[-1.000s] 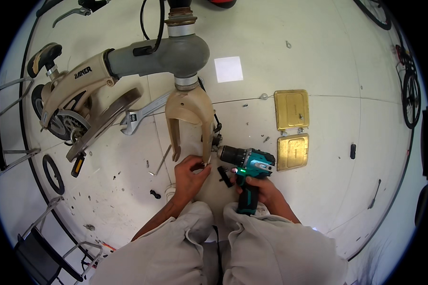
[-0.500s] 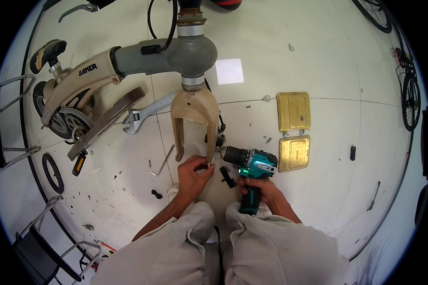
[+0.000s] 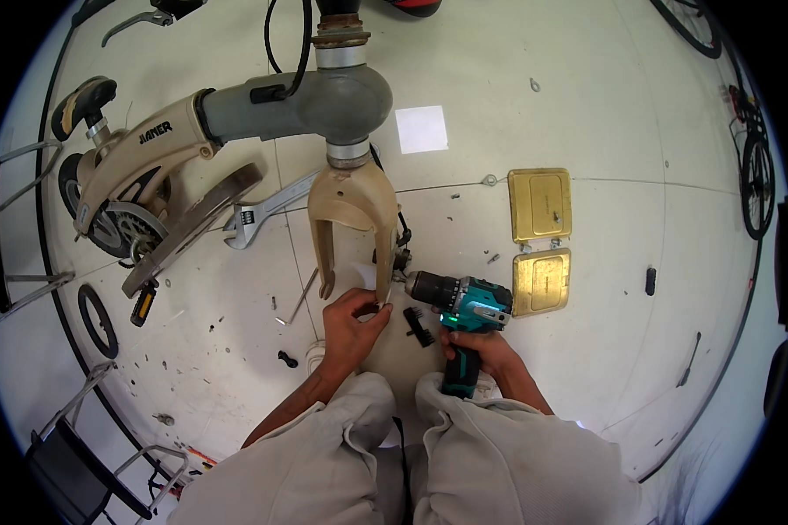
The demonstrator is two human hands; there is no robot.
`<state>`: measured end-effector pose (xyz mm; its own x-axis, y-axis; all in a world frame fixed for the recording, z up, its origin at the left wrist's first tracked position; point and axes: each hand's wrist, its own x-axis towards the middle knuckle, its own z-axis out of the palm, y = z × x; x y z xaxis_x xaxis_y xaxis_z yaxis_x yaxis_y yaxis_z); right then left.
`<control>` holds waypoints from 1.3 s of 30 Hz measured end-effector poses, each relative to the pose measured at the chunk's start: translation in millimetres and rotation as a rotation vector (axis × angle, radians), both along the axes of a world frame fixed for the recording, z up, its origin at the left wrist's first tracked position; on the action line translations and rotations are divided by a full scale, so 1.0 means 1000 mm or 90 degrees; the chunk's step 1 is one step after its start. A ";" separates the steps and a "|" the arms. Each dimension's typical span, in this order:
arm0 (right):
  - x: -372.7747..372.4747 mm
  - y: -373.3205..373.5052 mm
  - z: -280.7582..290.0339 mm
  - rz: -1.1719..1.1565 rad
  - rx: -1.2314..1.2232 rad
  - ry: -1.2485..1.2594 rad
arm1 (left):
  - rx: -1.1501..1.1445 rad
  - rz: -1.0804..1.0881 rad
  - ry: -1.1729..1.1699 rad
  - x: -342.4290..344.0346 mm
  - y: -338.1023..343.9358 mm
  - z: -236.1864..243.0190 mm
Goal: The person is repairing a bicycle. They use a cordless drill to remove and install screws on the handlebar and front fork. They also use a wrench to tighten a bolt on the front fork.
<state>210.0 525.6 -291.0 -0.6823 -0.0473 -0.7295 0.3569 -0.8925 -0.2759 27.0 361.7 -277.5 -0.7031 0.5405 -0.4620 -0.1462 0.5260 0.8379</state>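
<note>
My right hand (image 3: 484, 348) is wrapped around the grip of a teal and black cordless drill (image 3: 473, 302). Its chuck points left, toward the beige bicycle fork (image 3: 350, 197) and a small dark metal part (image 3: 400, 259) beside the fork's right leg. My left hand (image 3: 353, 328) is closed, thumb and fingers pinching the lower tip of that right leg. Anything small between those fingertips is hidden. The fork joins a beige and grey folding bicycle frame (image 3: 280, 114) that extends to the left.
An adjustable wrench (image 3: 267, 210) and a hex key (image 3: 299, 297) lie left of the fork. A black bracket-like piece (image 3: 418, 326) sits below the drill's chuck. Gold floor plates (image 3: 540, 206) are at the right, with small hardware scattered around. A chair (image 3: 74, 464) stands at lower left.
The fork and frame have shifted slightly to the left, and my left hand has moved with them. The drill stays almost in place.
</note>
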 end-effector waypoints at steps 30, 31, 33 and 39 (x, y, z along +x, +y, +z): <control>0.039 0.047 0.029 0.047 -0.074 0.111 | 0.126 -0.240 0.028 0.001 0.019 0.052; 0.040 0.049 0.030 0.056 -0.080 0.121 | 0.133 -0.246 -0.096 0.004 0.016 0.053; 0.044 0.048 0.029 0.068 -0.086 0.127 | 0.156 -0.204 -0.243 0.009 0.009 0.046; 0.054 0.046 0.044 0.072 -0.043 0.065 | 0.129 -0.088 -0.459 0.028 0.004 0.035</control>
<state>264.2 571.8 -246.9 -0.7401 -0.1749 -0.6494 0.4293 -0.8661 -0.2560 54.8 365.8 -242.5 -0.1852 0.7249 -0.6635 -0.6375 0.4253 0.6425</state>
